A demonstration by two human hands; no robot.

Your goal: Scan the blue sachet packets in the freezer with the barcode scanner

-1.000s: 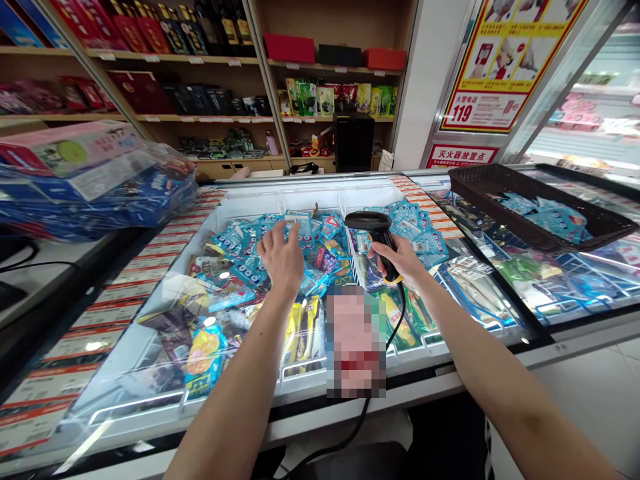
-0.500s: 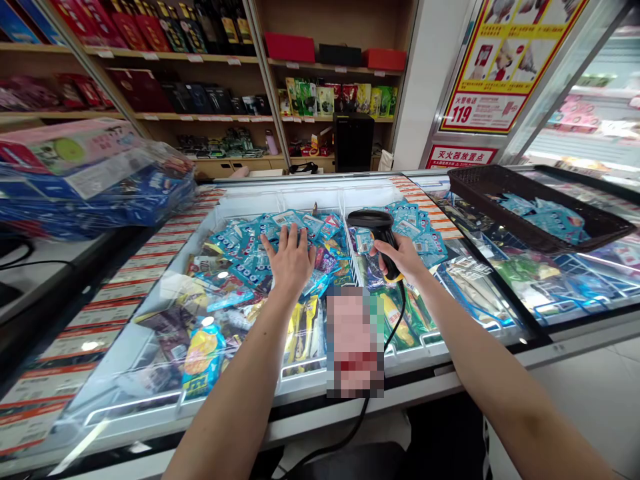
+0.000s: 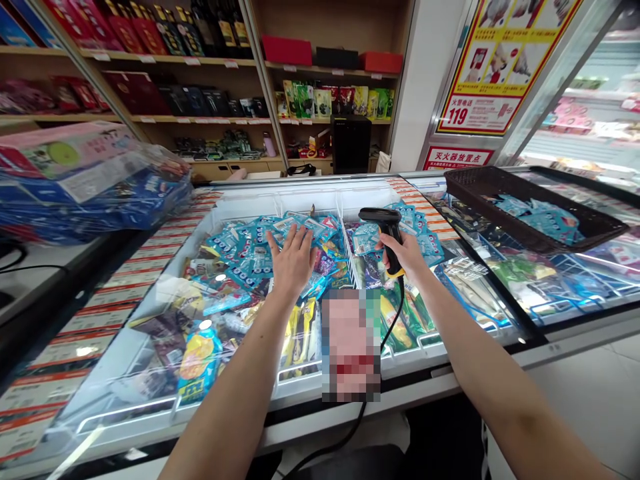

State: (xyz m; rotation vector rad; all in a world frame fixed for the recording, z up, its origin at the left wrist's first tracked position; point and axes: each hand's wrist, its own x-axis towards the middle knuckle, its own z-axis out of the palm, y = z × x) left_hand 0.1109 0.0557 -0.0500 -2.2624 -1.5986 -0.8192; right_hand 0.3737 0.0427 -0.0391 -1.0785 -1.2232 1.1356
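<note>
Fingers spread, my left hand (image 3: 293,261) lies palm down over a scatter of small blue packets (image 3: 245,250) on the freezer's glass top (image 3: 165,293). My right hand (image 3: 406,255) is wrapped round the grip of a black and yellow barcode scanner (image 3: 383,219), held above the glass with its head toward the left. A black cable (image 3: 399,313) runs from the scanner's grip down past the front edge. More blue packets (image 3: 425,233) lie around and behind the scanner. Below the glass, a white wire divider (image 3: 349,257) separates wrapped ice creams (image 3: 200,360). A blurred-out pinkish rectangle (image 3: 351,340) lies between my forearms.
On the right stands a dark brown basket (image 3: 467,179) with several blue packets inside. Plastic-wrapped boxes (image 3: 90,180) are stacked at the left. Orange and white price labels (image 3: 120,280) line the glass. Behind the freezer are shelves (image 3: 200,120) of bottles and boxes.
The scanner in my right hand has shifted slightly to the right and turned a little. My left hand has moved slightly right over the packets, its fingers still spread.
</note>
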